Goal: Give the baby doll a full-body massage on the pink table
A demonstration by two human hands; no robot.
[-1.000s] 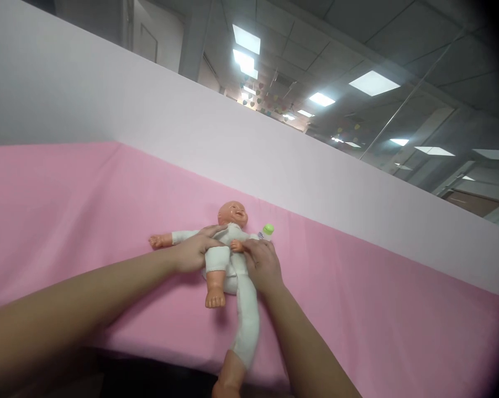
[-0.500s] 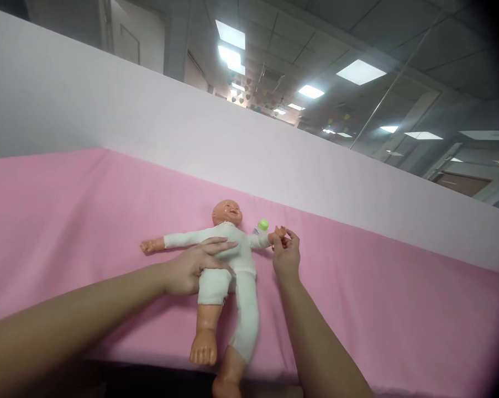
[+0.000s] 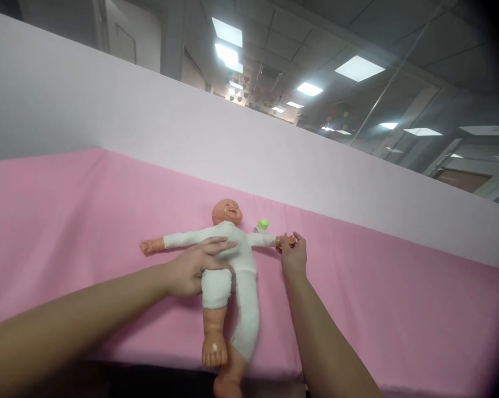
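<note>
A baby doll (image 3: 232, 265) in a white suit lies on its back on the pink cloth (image 3: 377, 309), arms spread, legs hanging toward the near edge. My left hand (image 3: 193, 265) rests flat on the doll's belly and hip, fingers stretched out. My right hand (image 3: 294, 255) pinches the doll's small hand at the end of its stretched arm. A small bottle with a green cap (image 3: 262, 225) lies just behind the doll's shoulder, partly hidden.
A pale partition wall (image 3: 191, 132) rises right behind the pink surface. The near edge of the surface (image 3: 150, 359) drops off into dark space below the doll's feet. Ceiling lights and glass panels show above the wall.
My right hand drew the doll's arm off its chest and out to the right until it lay straight. The doll's bent leg dropped flat. My left hand stayed on the torso.
</note>
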